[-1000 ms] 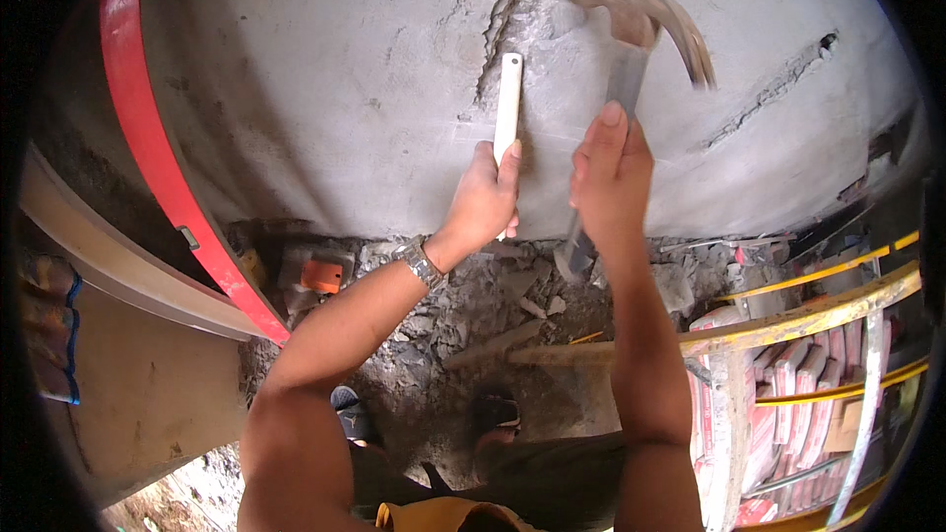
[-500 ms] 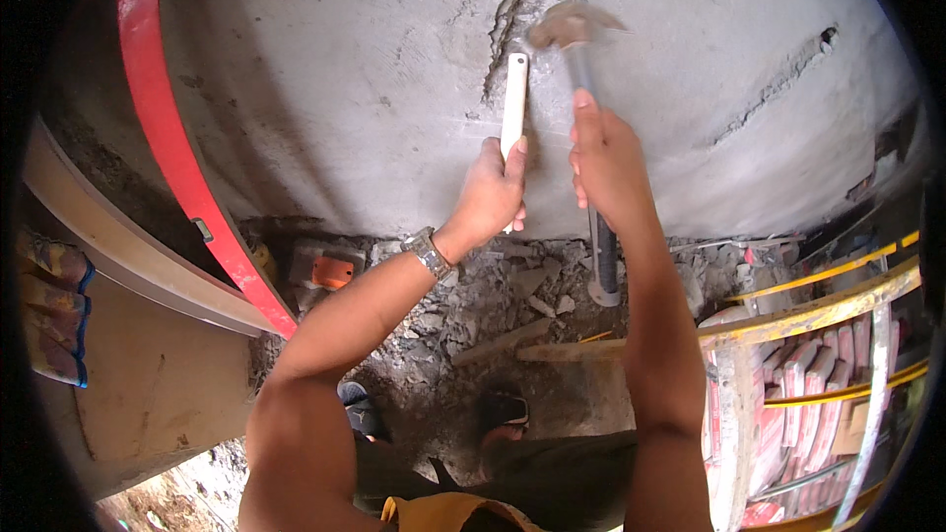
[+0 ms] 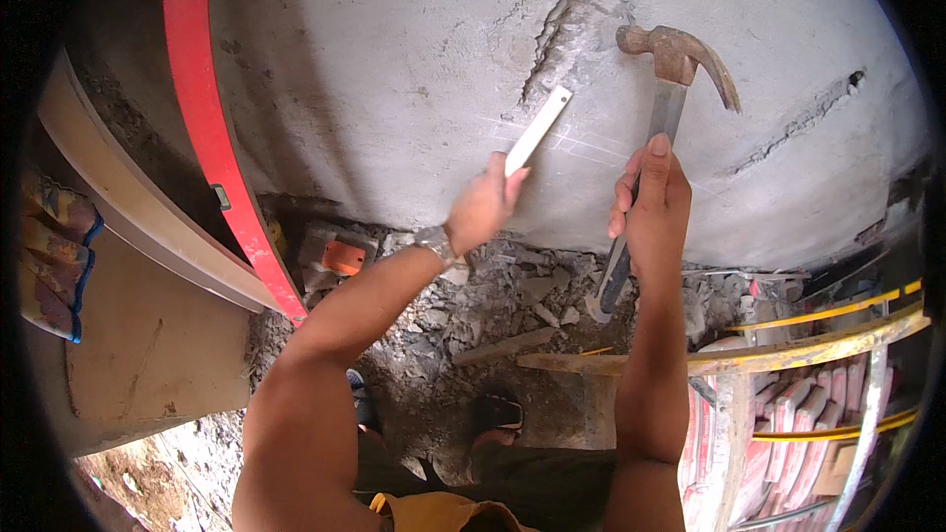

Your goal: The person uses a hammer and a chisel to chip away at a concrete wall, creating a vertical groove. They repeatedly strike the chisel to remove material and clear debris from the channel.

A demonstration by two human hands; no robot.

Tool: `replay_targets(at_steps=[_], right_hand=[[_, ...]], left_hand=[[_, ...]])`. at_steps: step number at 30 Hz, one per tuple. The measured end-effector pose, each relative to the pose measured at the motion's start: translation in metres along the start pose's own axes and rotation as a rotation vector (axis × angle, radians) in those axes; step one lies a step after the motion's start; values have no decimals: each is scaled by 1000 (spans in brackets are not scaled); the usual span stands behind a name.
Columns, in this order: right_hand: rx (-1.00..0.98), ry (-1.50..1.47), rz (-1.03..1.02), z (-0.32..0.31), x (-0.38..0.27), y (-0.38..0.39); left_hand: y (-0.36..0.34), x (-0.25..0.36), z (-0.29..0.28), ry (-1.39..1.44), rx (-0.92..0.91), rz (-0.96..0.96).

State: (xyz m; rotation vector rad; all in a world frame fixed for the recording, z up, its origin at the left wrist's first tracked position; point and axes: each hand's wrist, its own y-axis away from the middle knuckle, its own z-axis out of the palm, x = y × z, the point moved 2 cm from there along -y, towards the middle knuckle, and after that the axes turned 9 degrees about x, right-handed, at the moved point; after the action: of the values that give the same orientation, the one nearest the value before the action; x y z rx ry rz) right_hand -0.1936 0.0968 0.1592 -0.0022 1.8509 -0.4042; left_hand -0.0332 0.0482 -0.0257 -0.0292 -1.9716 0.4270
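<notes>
Nearest my camera, I see two dark shoes (image 3: 498, 416) on a dirt floor (image 3: 419, 431). Beyond them, grey rubble (image 3: 434, 320) lies along the foot of the wall, with a wooden plank (image 3: 505, 345) among it and an orange block (image 3: 344, 256) toward the left. Past that, the grey wall (image 3: 414, 59) carries a rough groove (image 3: 567, 25) near its middle and a thinner groove (image 3: 803, 123) at right.

For moving, I have a yellow-edged rail (image 3: 803, 353) with stacked bags (image 3: 798, 414) at lower right, near the right forearm. A red level (image 3: 190, 69) bounds the left side, and a wide stretch of wall lies between it and the left hand.

The left hand (image 3: 480, 207), a little blurred, has its fingers closed around the lower part of a white bar (image 3: 540, 128); the bar tilts up to the right, its holed end just below the middle groove. The right hand (image 3: 655, 202) has its fingers wrapped tight on the handle of a hammer (image 3: 670, 103), thumb along it. The hammer's head is above that hand, apart from the bar; I cannot tell whether it touches the wall.
</notes>
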Motion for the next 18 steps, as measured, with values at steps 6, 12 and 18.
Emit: replay_targets(at_steps=[6, 12, 18], right_hand=[[46, 88, -48, -14, 4, 1], [7, 59, -18, -7, 7, 1], [144, -161, -203, 10, 2, 11]], left_hand=[[9, 34, -11, 99, 54, 55], [13, 48, -12, 121, 93, -79], [12, 49, -4, 198, 131, -55]])
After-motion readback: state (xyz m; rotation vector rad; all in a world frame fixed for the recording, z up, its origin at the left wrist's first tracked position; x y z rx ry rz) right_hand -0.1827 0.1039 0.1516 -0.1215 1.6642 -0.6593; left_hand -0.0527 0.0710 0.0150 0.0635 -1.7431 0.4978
